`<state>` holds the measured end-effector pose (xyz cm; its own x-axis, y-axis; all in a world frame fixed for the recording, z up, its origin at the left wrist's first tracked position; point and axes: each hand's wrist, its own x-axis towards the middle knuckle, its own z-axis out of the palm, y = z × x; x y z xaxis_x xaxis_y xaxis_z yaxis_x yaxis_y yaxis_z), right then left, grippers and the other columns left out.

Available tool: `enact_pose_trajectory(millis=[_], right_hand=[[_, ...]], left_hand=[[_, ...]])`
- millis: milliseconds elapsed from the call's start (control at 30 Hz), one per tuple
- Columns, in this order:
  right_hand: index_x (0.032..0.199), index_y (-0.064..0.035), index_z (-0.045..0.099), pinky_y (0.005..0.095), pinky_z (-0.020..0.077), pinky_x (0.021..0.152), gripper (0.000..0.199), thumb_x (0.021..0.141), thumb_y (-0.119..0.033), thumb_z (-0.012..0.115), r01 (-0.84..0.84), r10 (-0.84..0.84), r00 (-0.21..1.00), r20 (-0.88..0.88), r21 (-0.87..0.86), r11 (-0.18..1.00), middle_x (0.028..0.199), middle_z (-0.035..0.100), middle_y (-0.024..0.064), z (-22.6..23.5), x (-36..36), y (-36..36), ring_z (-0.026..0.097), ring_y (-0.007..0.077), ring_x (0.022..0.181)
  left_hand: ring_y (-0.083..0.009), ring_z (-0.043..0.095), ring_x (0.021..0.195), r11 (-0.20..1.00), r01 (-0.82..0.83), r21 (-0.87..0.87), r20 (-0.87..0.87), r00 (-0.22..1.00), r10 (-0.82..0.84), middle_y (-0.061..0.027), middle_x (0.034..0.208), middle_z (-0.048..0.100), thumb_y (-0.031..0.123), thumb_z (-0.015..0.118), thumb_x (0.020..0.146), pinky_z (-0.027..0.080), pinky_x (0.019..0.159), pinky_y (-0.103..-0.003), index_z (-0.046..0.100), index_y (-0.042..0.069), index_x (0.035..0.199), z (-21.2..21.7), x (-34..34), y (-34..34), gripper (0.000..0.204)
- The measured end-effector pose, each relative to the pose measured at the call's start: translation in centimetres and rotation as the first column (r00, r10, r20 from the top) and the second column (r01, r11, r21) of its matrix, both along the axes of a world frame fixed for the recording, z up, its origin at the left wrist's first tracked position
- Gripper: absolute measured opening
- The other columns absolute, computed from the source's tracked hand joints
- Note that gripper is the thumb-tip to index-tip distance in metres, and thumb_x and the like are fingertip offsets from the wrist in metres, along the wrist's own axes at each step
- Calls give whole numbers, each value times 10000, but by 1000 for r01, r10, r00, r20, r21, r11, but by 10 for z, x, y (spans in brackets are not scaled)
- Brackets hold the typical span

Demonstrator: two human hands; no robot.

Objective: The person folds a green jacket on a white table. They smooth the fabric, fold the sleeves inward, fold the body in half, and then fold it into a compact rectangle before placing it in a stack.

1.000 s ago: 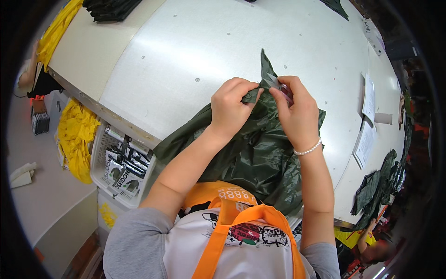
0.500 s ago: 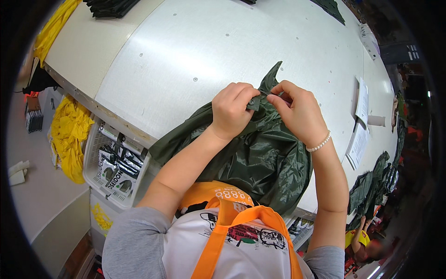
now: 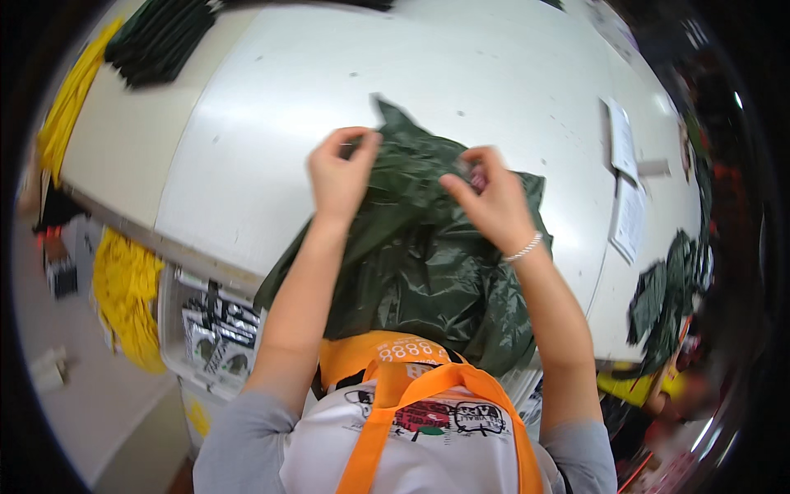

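A dark green, shiny, thin garment [image 3: 428, 272], like a raincoat, lies bunched over the table's near edge and against my front. At its upper left edge, my left hand [image 3: 339, 174] is closed with thumb and forefinger pinched at the cloth. Over the upper right part hovers my right hand [image 3: 498, 202], thumb and fingers apart; a bead bracelet circles its wrist. Its curled fingers are a little blurred, and no held thing shows between them. A pointed corner of the cloth sticks up beyond my left hand.
The white table [image 3: 271, 148] spreads ahead. Folded dark green bundles [image 3: 160, 41] and yellow cloth [image 3: 74, 107] lie far left. Below the left edge are more yellow cloth [image 3: 127, 288] and a white basket [image 3: 173, 346] of packets. Papers [image 3: 629, 218] and green garments [image 3: 662, 288] lie right.
My hands, close together at a dark snap flap before, have moved apart, left hand leftward. The right hand's fingers have opened, and the cloth's top is spread wider. The whole view has shifted.
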<state>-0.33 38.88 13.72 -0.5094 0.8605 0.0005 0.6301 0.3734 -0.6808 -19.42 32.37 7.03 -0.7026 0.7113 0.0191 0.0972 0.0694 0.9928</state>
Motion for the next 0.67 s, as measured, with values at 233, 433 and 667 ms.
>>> enact_pose_trajectory(millis=[233, 433, 667], right_hand=[[898, -32, 655, 402, 482, 695, 126, 835, -120, 591, 562, -565, 823, -58, 238, 793, 808, 637, 185, -145, 189, 40, 616, 355, 768], [965, -33, 631, 389, 491, 760, 316, 766, -264, 714, 607, -561, 758, 332, -46, 793, 967, 625, 160, -177, 272, 67, 612, 316, 869], [1041, 46, 543, 366, 470, 823, 442, 793, -285, 699, 751, -756, 653, 44, 92, 654, 1031, 524, 201, -231, 368, 115, 551, 309, 940]], left_hand=[[-312, 417, 1156, 995, -2, -98, -523, 851, -50, -145, 1242, 488, 134, 653, 802, 350, 966, -410, 492, 28, 1203, -30, 13, 16, 445], [-250, 568, 937, 867, 424, -261, -583, 647, -492, -128, 1044, 599, 115, 688, 766, 450, 807, -343, 607, 27, 1020, -38, 132, 40, 280], [-204, 617, 661, 454, 518, -725, -71, 599, -798, -130, 784, 645, 417, 709, 780, 480, 618, -313, 462, -46, 1172, -58, 227, 33, 655]])
